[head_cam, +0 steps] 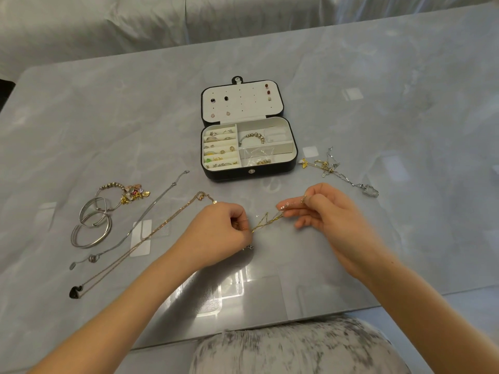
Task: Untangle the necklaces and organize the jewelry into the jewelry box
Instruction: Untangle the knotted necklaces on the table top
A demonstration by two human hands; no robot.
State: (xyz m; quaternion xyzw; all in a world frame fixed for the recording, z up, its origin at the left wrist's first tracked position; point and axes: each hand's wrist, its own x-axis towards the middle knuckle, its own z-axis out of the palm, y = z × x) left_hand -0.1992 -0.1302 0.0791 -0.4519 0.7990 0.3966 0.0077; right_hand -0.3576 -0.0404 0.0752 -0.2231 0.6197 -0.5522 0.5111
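A thin gold chain (266, 221) stretches in the air between my two hands, just above the table. My left hand (218, 233) pinches one end with curled fingers; my right hand (324, 211) pinches the other end between thumb and fingertips. Behind them the black jewelry box (293, 163) stands open, with rings and earrings in its left slots, a beaded bracelet (252, 137) at top right, and studs on the lid panel (241, 102). A tangle of gold and silver necklaces (330, 167) lies to the right of the box.
On the left lie silver bangles (91, 225), a beaded charm bracelet (127, 191), a silver necklace (151, 211) and a rose-gold necklace with a dark heart pendant (75, 291). The grey glossy table (391, 117) ends near my lap. A covered sofa stands behind.
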